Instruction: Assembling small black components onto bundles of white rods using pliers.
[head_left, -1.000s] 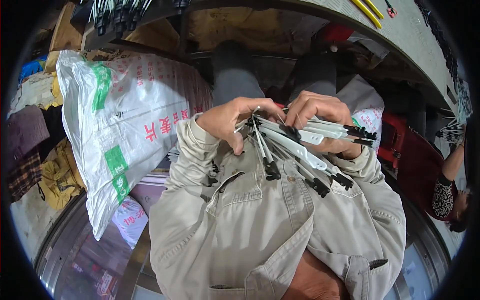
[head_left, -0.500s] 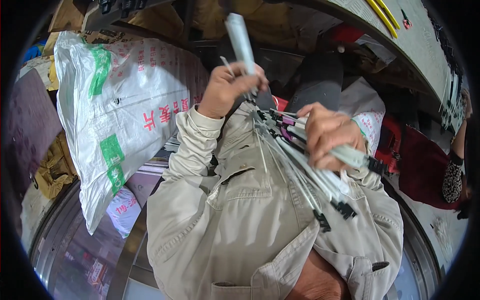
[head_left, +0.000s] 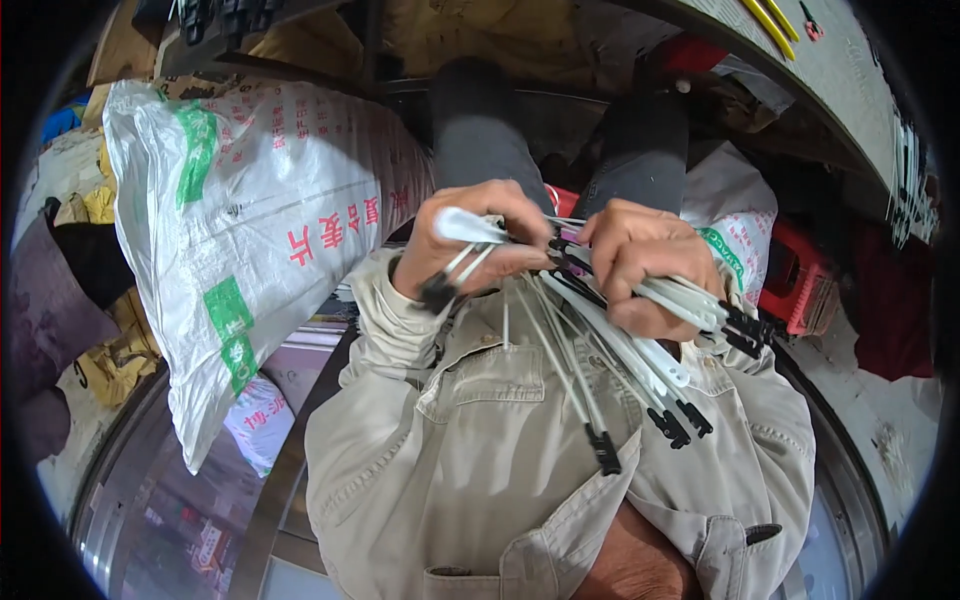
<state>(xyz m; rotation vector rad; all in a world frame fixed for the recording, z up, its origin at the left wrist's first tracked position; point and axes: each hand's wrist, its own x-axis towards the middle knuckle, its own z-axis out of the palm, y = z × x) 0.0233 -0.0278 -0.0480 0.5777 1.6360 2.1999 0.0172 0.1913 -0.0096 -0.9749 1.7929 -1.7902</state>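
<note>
White sticks [head_left: 650, 358] poke from the left hand [head_left: 495, 205], curled round a few, and the right hand [head_left: 650, 255], closed round more.

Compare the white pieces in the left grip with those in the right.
The left grip holds a few pieces; the right grip holds a fuller bunch. The few pieces point their black ends toward the lower left; the bunch points its own toward the lower right. The few pieces look blurred; the bunch looks sharper. Both are white with black ends.

This looks like a workshop: workbench [head_left: 835, 85], bulging sack [head_left: 265, 235], bundled black-tipped rods [head_left: 640, 350].
</note>
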